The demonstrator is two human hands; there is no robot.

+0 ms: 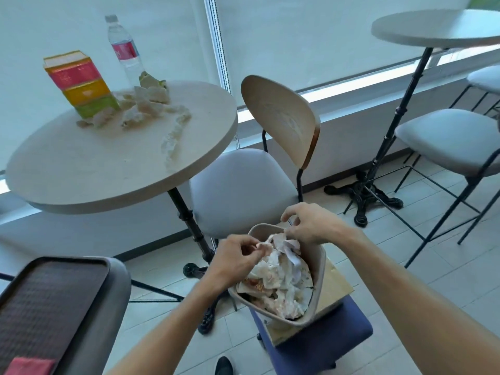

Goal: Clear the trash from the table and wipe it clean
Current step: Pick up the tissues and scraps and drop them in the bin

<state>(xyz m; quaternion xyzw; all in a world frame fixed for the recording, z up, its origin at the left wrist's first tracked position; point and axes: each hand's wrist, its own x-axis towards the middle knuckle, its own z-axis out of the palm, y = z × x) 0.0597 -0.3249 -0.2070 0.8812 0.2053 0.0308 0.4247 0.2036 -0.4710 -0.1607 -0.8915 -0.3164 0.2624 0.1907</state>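
Trash point(276, 277), crumpled paper, filled the beige bin point(319, 266) directly beneath both hands. The left hand point(235, 259) pinched a scrap with curled fingers; the right hand point(311, 226) hung half-open over the bin's far rim. More scraps point(151, 109) lay on the round table point(108, 174), up and left of the left hand.

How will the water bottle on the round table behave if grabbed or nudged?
The water bottle stands tall and narrow near the table's far edge, so a nudge probably tips it. It looks like thin clear plastic, likely light and squashy. Once down, its round body would probably roll.
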